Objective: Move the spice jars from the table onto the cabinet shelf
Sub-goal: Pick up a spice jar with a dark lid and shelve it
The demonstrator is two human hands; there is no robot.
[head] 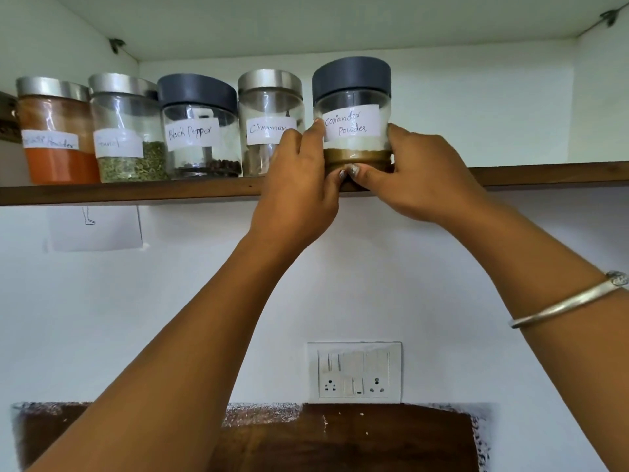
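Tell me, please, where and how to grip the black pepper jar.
Probably by its grey lid, from the front: the black pepper jar stands upright, with the fennel jar and cinnamon jar close beside it, leaving little finger room around its body.

**Wall Fittings and a Taped Sheet**

A white wall (170,301) fills the background. A white switch panel (354,371) is set into it low down, with two sockets in its bottom row and switches above them. Just under the panel lies a dark brown wooden surface (357,437) with ragged, white-speckled edges. Higher on the left, a pale paper sheet (102,229) is stuck flat to the wall, with a small line drawing near its top edge.
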